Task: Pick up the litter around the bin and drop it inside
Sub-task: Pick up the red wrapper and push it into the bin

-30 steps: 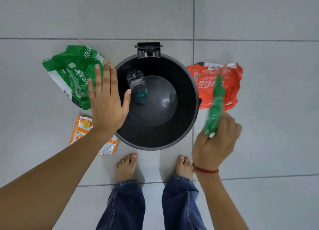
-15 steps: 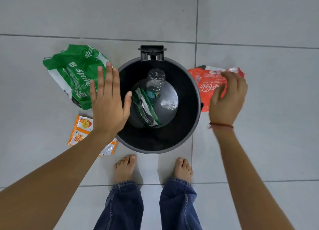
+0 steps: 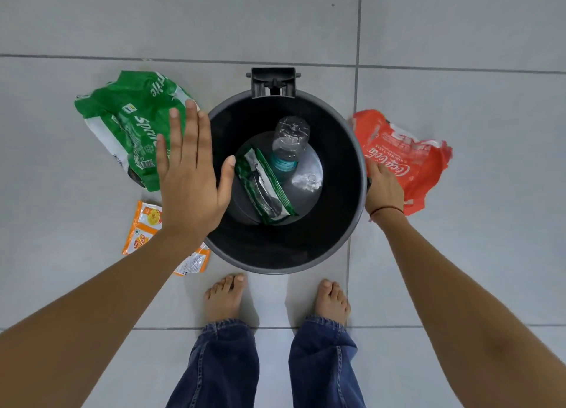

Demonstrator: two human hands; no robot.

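A black round bin stands on the grey tiled floor in front of my feet. Inside it lie a clear plastic bottle and a small green packet. My left hand hovers flat and open over the bin's left rim, holding nothing. A crumpled green Sprite wrapper lies left of the bin, and an orange sachet lies nearer me, partly under my left forearm. My right hand is low beside the bin's right rim, fingers curled onto the near-left edge of a red Coca-Cola wrapper.
My bare feet stand just short of the bin, in blue jeans. A black hinge bracket sticks out from the bin's far rim. Grey floor tiles with dark grout lines spread all around.
My right hand dropped the green packet into the bin, swung right and came down onto the red wrapper, which has shifted a little. The left hand has stayed over the rim.
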